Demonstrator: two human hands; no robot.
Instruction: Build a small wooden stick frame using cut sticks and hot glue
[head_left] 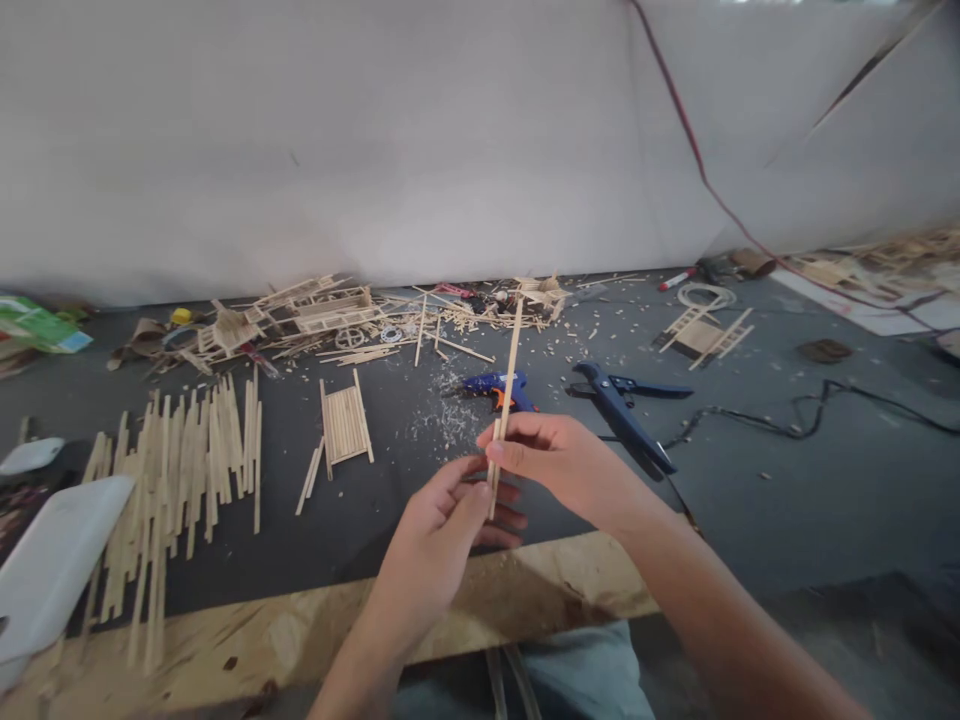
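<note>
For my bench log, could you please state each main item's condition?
Held sticks: together, slightly tilted
Left hand: pinching their lower part
Right hand: pinching them higher up
Cutter: handles spread apart
Glue gun: lying, partly hidden
Stick panel: assembled, lying flat
Loose sticks: heaped, overlapping

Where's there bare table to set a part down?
Largest patch: right side, below the black cable and right of the blue cutter. Smaller one: between the slatted panel and the left hand. Crowded: far left, under loose sticks, and the back, strewn with stick models.
</note>
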